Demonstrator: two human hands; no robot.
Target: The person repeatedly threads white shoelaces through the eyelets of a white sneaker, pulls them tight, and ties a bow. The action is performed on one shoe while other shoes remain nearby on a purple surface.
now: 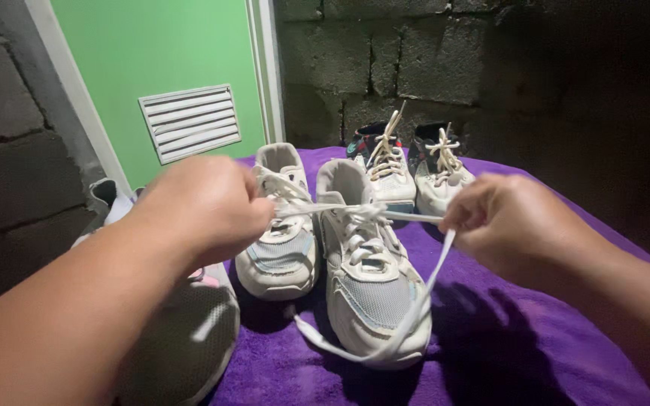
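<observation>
Now both hands grip the lace [362, 212], left hand [208, 204] and right hand [502, 218] pulling it taut sideways above the shoe [374, 289] lying between them.

Two sneakers sit side by side mid-cloth [490, 331]: the near sneaker [374, 289] right of the other sneaker [283, 225]. Behind them, by the cloth's far edge, stands a high-top pair [411, 169]. A mesh shoe [182, 338] lies at the left edge.

Rough grey block wall [415, 60] behind, dim — a green door [159, 45] with white vent [191, 122].
</observation>
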